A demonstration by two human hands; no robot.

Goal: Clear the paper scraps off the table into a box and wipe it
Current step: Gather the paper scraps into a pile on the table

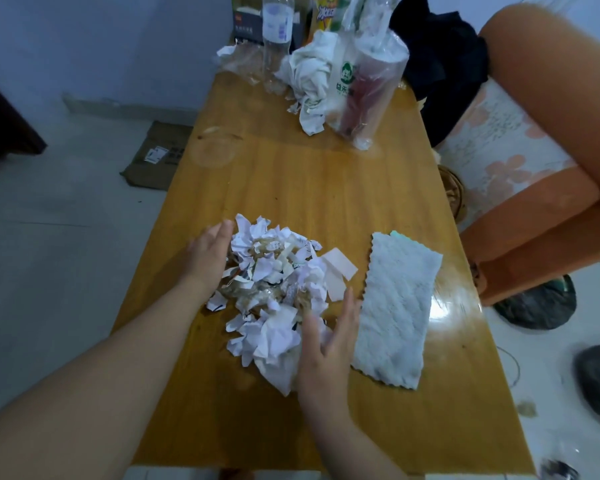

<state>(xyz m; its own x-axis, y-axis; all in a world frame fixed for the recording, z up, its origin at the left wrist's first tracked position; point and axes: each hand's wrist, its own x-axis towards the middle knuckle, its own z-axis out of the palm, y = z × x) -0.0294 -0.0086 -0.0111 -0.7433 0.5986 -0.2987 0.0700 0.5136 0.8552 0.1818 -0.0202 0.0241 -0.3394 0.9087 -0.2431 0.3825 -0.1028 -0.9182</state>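
Left grip (207, 258) and right grip (326, 344), both open-fingered, flank crumpled paper scraps (271, 292) on glossy table (309, 174) beside fluffy cloth (395, 313).

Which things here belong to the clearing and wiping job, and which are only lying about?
For the job:
- paper scraps, heaped between left hand and right hand
- wiping cloth, flat beside the heap
- table

Lying about:
- plastic bottle, bagged cup and dark garment, at the far end
- flattened cardboard, on the floor

I count one heap of paper scraps (271, 292), one wiping cloth (395, 313), one clear bottle (275, 29) and one flattened cardboard piece (156, 154).
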